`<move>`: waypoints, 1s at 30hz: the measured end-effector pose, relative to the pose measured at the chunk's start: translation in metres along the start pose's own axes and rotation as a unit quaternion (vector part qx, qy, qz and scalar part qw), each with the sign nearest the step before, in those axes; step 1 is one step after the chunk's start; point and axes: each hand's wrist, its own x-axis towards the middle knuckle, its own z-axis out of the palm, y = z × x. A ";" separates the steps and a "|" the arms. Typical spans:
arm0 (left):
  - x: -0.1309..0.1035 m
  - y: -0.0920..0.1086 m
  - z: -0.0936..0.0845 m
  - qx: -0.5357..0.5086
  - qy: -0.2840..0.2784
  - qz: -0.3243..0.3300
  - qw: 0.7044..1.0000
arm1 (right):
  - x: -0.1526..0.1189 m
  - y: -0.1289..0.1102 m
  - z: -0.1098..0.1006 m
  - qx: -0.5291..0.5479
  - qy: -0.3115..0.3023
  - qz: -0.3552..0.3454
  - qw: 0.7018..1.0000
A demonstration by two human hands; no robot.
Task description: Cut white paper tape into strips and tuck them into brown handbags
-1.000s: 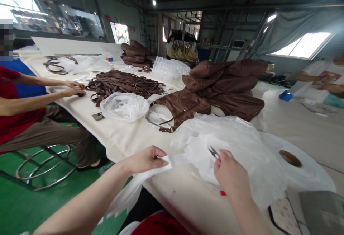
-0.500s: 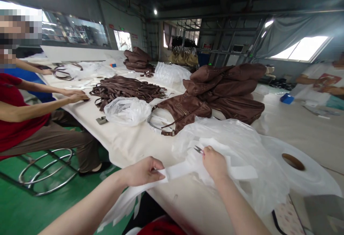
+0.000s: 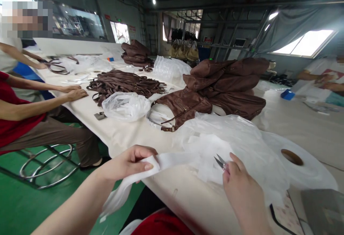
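A bundle of white strips is pinched in my left hand over the table's front edge. Its lower ends hang down, and one strip stretches right toward a pile of white pieces. My right hand grips small scissors, blades parted and pointing up and left, at the right side of that pile. Crumpled clear plastic lies under and behind the white pieces. Just beyond the plastic rests a brown bag.
Brown bags are stacked behind. Brown straps and a plastic bag lie left of centre. A large white roll is at right. A person's hands rest on the table at left; other people stand farther off.
My right hand with the scissors has moved right and nearer, away from the strips. My left hand has shifted slightly left and up with its bundle. The seated person's hands now lie flatter.
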 end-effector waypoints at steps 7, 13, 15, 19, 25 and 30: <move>0.035 0.049 0.033 -0.002 0.038 0.116 0.993 | -0.028 0.010 0.011 0.179 0.015 -0.007 0.984; 0.065 0.068 0.062 -0.001 0.006 0.197 0.980 | -0.052 0.021 0.017 0.250 0.042 0.048 0.966; 0.076 0.060 0.073 0.006 -0.036 0.183 0.982 | -0.064 0.027 0.021 0.259 0.068 0.044 0.962; 0.090 0.018 0.087 0.085 -0.080 0.070 0.991 | -0.085 0.043 0.031 0.276 0.091 0.042 0.956; 0.068 -0.042 0.081 0.085 -0.048 -0.138 0.986 | -0.098 0.026 0.029 0.428 -0.020 0.085 0.899; 0.033 -0.049 0.062 0.083 -0.079 -0.155 0.981 | -0.101 -0.018 0.031 0.562 -0.165 0.101 0.804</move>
